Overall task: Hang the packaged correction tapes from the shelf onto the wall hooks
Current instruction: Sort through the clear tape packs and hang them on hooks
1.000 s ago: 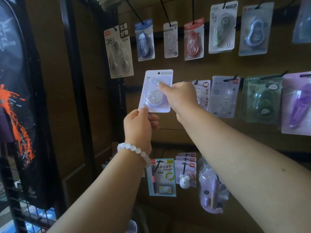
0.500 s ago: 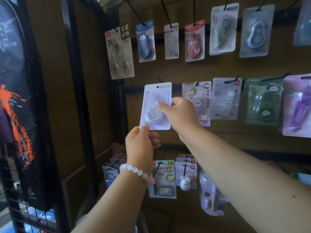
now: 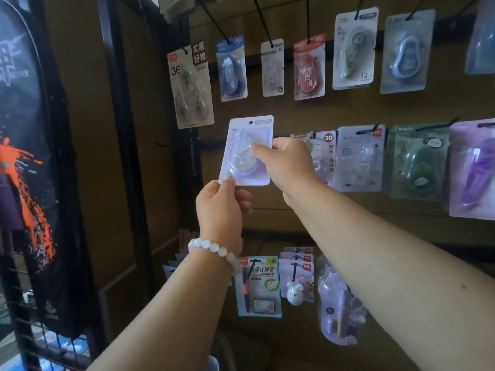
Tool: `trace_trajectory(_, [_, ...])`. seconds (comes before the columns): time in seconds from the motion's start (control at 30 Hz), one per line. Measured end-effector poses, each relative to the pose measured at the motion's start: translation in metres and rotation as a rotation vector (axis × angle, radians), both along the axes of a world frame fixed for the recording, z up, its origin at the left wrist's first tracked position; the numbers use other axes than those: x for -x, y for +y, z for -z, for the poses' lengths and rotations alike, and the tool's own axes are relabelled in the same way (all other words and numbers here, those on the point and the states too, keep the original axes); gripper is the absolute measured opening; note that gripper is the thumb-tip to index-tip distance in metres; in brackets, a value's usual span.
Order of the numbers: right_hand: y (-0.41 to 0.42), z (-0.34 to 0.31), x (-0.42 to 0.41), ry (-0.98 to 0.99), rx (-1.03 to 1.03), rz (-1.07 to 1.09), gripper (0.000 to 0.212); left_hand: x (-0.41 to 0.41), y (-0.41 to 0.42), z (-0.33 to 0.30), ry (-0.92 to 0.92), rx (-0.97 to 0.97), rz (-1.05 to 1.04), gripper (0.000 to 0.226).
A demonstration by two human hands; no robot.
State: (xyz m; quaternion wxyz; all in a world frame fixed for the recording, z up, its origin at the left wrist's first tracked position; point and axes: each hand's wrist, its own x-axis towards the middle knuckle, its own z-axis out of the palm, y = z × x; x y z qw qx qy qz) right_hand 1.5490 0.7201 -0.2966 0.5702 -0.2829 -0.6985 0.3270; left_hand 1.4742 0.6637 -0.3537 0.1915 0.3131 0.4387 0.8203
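Both hands on one pale lavender correction tape pack (image 3: 247,149), held upright against the brown wall panel, left end of the middle hook row. Left hand (image 3: 220,210), white bead bracelet (image 3: 214,250) at the wrist, pinches the pack's bottom left corner. Right hand (image 3: 288,163) grips its right edge, thumb across the clear blister. Hang hole at top is visible; can't tell whether it sits on a hook. Just right of it hangs a "30" tape pack (image 3: 321,156); a "36" multipack (image 3: 190,87) hangs above left.
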Motion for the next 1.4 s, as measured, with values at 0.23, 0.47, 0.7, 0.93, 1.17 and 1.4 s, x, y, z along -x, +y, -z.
trace_trajectory(0.23, [0.0,-0.005,0.004,0.027,0.081,0.074,0.033,0.001,-0.004,-0.007,-0.059,-0.029,0.027,0.026])
trace_trajectory(0.47, [0.015,-0.002,0.008,-0.038,0.088,0.138,0.029,0.003,0.006,-0.006,-0.048,0.088,0.024,0.02])
trace_trajectory(0.7, [0.053,0.017,0.013,-0.135,0.114,0.221,0.033,0.013,0.019,0.018,-0.11,0.203,0.063,0.017])
trace_trajectory(0.93, [0.095,0.013,0.031,-0.227,0.228,0.319,0.044,0.023,0.031,0.04,-0.121,0.22,0.082,0.015])
trace_trajectory(1.17, [0.111,0.023,0.036,-0.28,0.308,0.259,0.041,0.025,0.038,0.061,-0.151,0.266,0.091,0.017])
trace_trajectory(1.4, [0.093,0.051,0.022,-0.137,0.503,0.018,0.05,0.024,0.038,0.081,-0.156,0.318,0.08,0.022])
